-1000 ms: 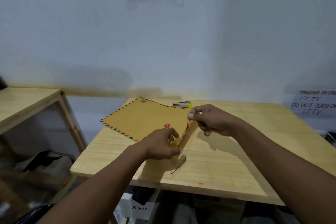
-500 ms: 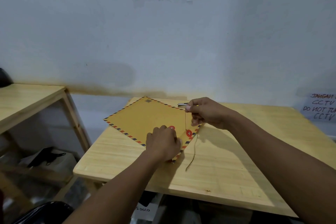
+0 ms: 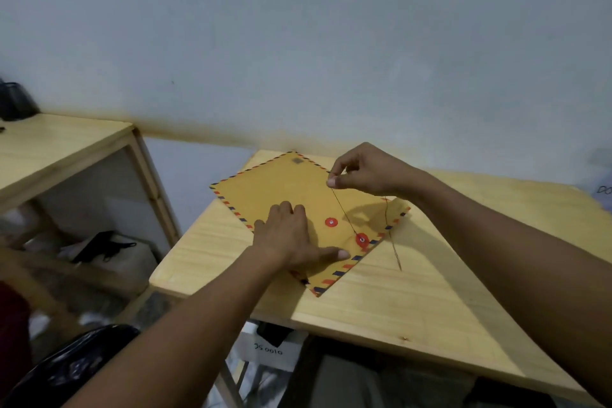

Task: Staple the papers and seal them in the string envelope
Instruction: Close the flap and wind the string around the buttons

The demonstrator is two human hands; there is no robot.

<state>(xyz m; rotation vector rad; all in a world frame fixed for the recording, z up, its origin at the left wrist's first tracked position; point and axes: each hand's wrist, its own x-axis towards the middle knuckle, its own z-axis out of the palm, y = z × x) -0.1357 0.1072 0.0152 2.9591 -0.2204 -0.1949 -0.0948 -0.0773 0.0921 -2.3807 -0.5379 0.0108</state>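
Envelope (image 3: pixel 291 189) lies flat on the table (image 3: pixel 414 301), rotated diagonal, one corner near the far edge by the wall, flap end toward the near right. Flap is folded down.

Left hand (image 3: pixel 288 238) is spread flat, palm down on the envelope, pinning it near the left striped border; thumb points toward the lower red disc (image 3: pixel 362 239). Nothing gripped.

Right hand (image 3: pixel 364 170) is raised above the far right edge of the envelope, thumb and forefinger pinched on the string (image 3: pixel 342 212). String runs taut from the pinch down to the lower red disc. A loose tail hangs off the right side onto the table.

Upper red disc (image 3: pixel 331 222) sits just beside the left hand, no string on it as far as I can tell; frame is slightly blurred.
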